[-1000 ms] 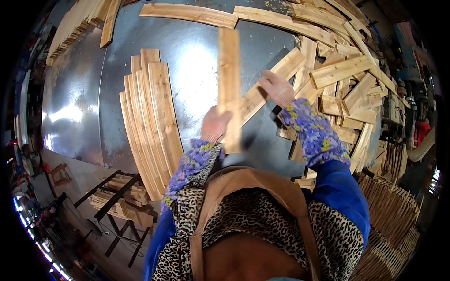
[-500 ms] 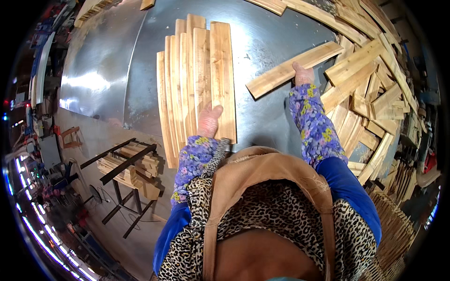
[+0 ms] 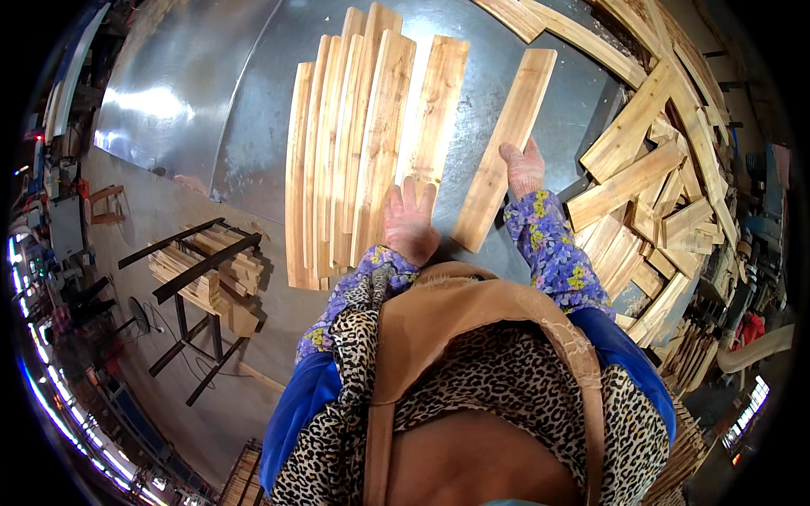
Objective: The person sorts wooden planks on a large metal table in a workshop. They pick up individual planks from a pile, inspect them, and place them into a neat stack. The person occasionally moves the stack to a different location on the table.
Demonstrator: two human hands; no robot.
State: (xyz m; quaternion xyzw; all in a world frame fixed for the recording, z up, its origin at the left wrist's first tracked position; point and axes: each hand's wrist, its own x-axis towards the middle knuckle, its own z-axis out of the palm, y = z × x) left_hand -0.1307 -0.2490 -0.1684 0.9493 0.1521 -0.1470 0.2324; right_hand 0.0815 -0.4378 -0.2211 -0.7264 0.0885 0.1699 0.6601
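My left hand (image 3: 411, 223) lies with its fingers stretched and apart on the near end of a pale wooden board (image 3: 439, 105). Left of that board, several long boards (image 3: 386, 126) stand side by side in a row, their far ends uneven and some overlapping. My right hand (image 3: 524, 166) grips another wooden board (image 3: 509, 139) by its right edge, thumb on top and the other fingers mostly hidden. This board slants over the metal tabletop (image 3: 278, 118), a gap away from the row.
A jumbled pile of boards and offcuts (image 3: 624, 211) covers the right side of the table. Longer planks (image 3: 582, 38) lie along the far right edge. On the floor at left, a dark metal stand (image 3: 207, 270) carries more wood pieces. A ribbed hose (image 3: 755, 350) shows at far right.
The board in my right hand has swung from lying crosswise to pointing away from me. My left hand has moved right, its fingers now spread, and the board beside the row has shifted right.
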